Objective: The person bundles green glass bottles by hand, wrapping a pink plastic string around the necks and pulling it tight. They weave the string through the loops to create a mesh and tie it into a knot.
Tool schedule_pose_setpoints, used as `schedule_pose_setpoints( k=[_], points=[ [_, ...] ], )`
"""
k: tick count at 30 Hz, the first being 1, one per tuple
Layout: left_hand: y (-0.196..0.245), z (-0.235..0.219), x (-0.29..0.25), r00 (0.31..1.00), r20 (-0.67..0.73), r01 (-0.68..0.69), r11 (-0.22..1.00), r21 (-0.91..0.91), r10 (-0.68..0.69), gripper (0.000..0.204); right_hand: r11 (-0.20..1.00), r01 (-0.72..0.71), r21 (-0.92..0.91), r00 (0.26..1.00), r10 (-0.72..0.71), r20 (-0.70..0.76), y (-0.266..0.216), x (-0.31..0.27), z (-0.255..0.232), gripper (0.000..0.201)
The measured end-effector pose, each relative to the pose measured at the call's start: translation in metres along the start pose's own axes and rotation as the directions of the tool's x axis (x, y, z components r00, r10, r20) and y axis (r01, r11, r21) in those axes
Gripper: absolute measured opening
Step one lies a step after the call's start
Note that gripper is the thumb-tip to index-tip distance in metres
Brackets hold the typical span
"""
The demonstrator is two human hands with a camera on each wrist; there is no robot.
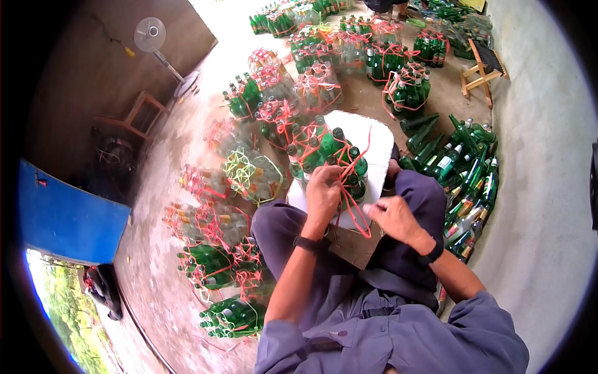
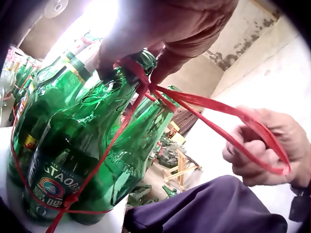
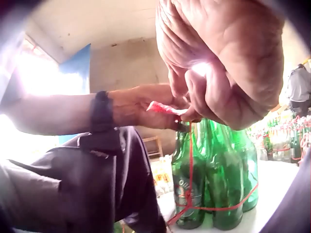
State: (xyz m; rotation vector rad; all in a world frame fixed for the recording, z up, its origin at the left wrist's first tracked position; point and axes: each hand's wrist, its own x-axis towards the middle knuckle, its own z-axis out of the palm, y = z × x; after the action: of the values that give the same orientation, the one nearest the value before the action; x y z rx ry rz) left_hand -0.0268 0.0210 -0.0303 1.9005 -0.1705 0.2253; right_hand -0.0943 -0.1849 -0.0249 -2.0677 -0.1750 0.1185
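Observation:
A bunch of green glass bottles [image 1: 330, 156] stands on a white board [image 1: 374, 140] in front of my knees, bound with red string [image 1: 356, 215]. My left hand [image 1: 325, 184] grips the string at the bottle necks; the left wrist view shows it pinching the knot on a bottle neck [image 2: 142, 62]. My right hand [image 1: 381, 210] is curled round a loop of the same string [image 2: 252, 127] and holds it taut to the right of the bottles. In the right wrist view, the right hand's fingers [image 3: 221, 97] clench the string end [image 3: 165, 108] above the bottles [image 3: 214, 170].
Several tied bundles of green and clear bottles [image 1: 249, 174] cover the floor to the left and behind. Loose green bottles [image 1: 464, 177] lie heaped at the right. A wooden stool [image 1: 481, 67] stands back right, a fan [image 1: 151, 34] and a blue panel [image 1: 68, 218] at the left.

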Motion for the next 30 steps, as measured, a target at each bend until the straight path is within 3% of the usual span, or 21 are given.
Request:
schedule_pose_setpoints(
  k=[6, 7, 9, 14, 16, 20, 29, 30],
  points=[
    [-0.005, 0.002, -0.002, 1.000, -0.019, 0.006, 1.000, -0.022, -0.006, 0.027, 0.998, 0.032, 0.048, 0.954, -0.016, -0.298, 0.035, 0.080, -0.005, 0.045],
    [-0.005, 0.001, -0.002, 1.000, -0.023, 0.007, 1.000, -0.021, -0.007, 0.027, 0.998, 0.034, 0.048, 0.955, -0.019, -0.295, 0.027, 0.089, -0.006, 0.045],
    [-0.004, -0.001, -0.002, 0.999, 0.010, -0.030, 0.999, 0.014, 0.030, 0.029, 0.876, -0.168, 0.453, 0.943, 0.277, -0.185, 0.013, 0.102, -0.007, 0.034],
    [-0.001, -0.002, -0.004, 0.999, 0.007, -0.054, 0.998, 0.026, 0.054, 0.028, 0.786, -0.236, 0.571, 0.938, 0.338, -0.078, 0.018, 0.116, 0.001, 0.023],
    [0.001, -0.001, -0.004, 0.999, 0.007, -0.052, 0.999, 0.005, 0.052, 0.028, 0.653, -0.240, 0.718, 0.942, 0.337, 0.008, 0.020, 0.117, 0.001, 0.020],
    [0.001, -0.001, -0.005, 1.000, 0.001, 0.006, 0.999, -0.043, -0.006, 0.023, 0.596, -0.328, 0.733, 0.907, 0.416, 0.068, 0.013, 0.112, -0.002, 0.018],
    [-0.001, -0.002, -0.005, 0.999, 0.007, -0.052, 0.998, -0.028, 0.052, 0.026, 0.579, -0.296, 0.760, 0.924, 0.374, 0.075, 0.012, 0.108, -0.005, 0.014],
    [-0.003, -0.002, -0.005, 0.996, 0.008, -0.088, 0.996, 0.001, 0.088, 0.028, 0.639, -0.257, 0.725, 0.941, 0.338, 0.035, 0.009, 0.105, -0.005, 0.014]
  ],
)
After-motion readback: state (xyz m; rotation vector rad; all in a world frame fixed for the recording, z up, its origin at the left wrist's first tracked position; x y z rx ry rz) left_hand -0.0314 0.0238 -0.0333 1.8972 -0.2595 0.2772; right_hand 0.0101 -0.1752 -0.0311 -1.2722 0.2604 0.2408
